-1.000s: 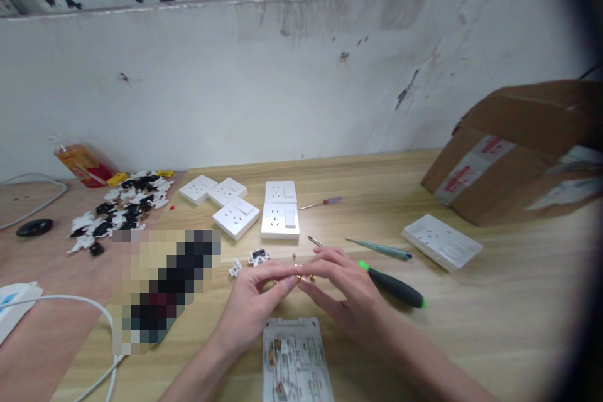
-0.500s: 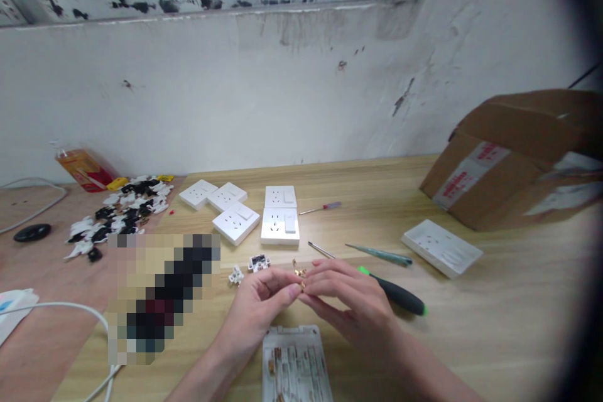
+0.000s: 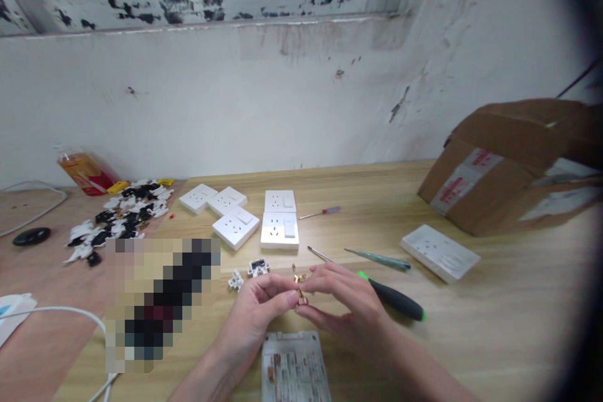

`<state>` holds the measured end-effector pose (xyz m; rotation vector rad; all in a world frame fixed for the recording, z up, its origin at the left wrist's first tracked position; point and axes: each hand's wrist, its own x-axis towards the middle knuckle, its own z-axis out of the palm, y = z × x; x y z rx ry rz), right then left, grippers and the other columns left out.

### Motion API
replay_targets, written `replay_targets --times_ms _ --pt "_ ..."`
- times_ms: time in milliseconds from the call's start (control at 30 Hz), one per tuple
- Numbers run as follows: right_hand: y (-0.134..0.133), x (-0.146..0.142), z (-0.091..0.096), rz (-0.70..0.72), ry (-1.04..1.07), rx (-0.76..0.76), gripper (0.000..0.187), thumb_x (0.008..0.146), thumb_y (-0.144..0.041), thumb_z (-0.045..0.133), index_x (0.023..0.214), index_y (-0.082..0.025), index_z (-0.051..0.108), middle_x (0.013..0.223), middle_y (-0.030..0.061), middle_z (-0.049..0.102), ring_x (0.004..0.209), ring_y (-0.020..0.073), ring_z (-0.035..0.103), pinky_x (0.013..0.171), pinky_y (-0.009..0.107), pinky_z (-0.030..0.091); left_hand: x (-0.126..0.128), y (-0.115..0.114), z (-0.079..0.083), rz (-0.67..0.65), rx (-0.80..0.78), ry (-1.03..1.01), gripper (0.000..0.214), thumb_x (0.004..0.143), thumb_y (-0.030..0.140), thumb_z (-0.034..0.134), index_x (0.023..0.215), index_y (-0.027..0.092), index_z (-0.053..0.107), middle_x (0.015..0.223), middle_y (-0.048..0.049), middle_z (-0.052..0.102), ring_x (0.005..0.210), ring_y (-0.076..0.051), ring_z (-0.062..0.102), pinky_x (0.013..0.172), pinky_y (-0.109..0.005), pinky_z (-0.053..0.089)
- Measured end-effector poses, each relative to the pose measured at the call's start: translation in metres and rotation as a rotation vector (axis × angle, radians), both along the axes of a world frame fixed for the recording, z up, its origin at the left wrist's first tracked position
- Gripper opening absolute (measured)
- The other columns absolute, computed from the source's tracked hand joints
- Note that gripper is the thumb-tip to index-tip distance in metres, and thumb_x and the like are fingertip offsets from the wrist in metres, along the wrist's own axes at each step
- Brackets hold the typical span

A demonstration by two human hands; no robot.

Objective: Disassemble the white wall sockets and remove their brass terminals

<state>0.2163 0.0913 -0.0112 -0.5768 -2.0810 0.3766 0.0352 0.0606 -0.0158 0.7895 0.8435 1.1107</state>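
A small brass contact piece (image 3: 302, 299) is pinched at the fingertips of my left hand (image 3: 264, 308). From the other side, the thumb and index finger of my right hand (image 3: 346, 295) close on the same piece. Just beyond my fingertips lie more loose brass pieces (image 3: 299, 277). Below my hands an opened white socket housing (image 3: 296, 364) shows metal strips inside. A white-and-black switch part (image 3: 259, 267) and a smaller white part (image 3: 235, 280) rest on the table near my left hand.
Several white wall sockets (image 3: 279, 230) stand toward the wall, another socket (image 3: 440, 253) at right. Screwdrivers, including a black-green one (image 3: 398, 299), lie by my right hand. A cardboard box (image 3: 509, 163) stands far right. Black and white parts (image 3: 122, 213) are heaped at left.
The brass contact piece now shows more clearly between my fingertips, and my right fingers have shifted slightly around it. The view has tilted up a little.
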Motion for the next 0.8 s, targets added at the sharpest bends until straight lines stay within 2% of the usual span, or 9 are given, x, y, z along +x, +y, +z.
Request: replay_targets --times_ms 233,467,800 --pt "0.0 0.0 0.006 0.071 -0.011 -0.083 0.022 0.083 -0.007 0.064 0.1 -0.022 0.062 0.083 0.0025 0.068 0.077 0.0144 0.061 0.065 0.03 0.05 -0.002 0.001 0.002 0.04 0.019 -0.021 0.017 0.069 0.025 0.083 0.077 0.016 0.072 0.072 0.0004 0.069 0.073 -0.01 0.061 0.075 -0.021 0.044" --pt "-0.002 -0.001 0.007 0.049 0.011 -0.081 0.019 0.083 -0.008 0.064 0.097 -0.022 0.064 0.082 0.0023 0.069 0.073 0.0139 0.061 0.064 0.03 0.049 -0.003 0.001 0.002 0.043 0.013 0.014 0.017 0.069 0.026 0.083 0.078 0.016 0.072 0.071 0.001 0.068 0.072 -0.009 0.061 0.074 -0.021 0.043" --pt "-0.001 0.002 0.012 0.068 -0.019 -0.2 0.025 0.084 -0.014 0.065 0.106 -0.025 0.066 0.081 0.0001 0.068 0.073 0.0121 0.061 0.063 0.026 0.048 -0.001 0.001 -0.001 0.001 0.025 -0.022 0.016 0.071 0.023 0.082 0.078 0.015 0.07 0.081 -0.0025 0.073 0.078 -0.012 0.063 0.079 -0.024 0.043"
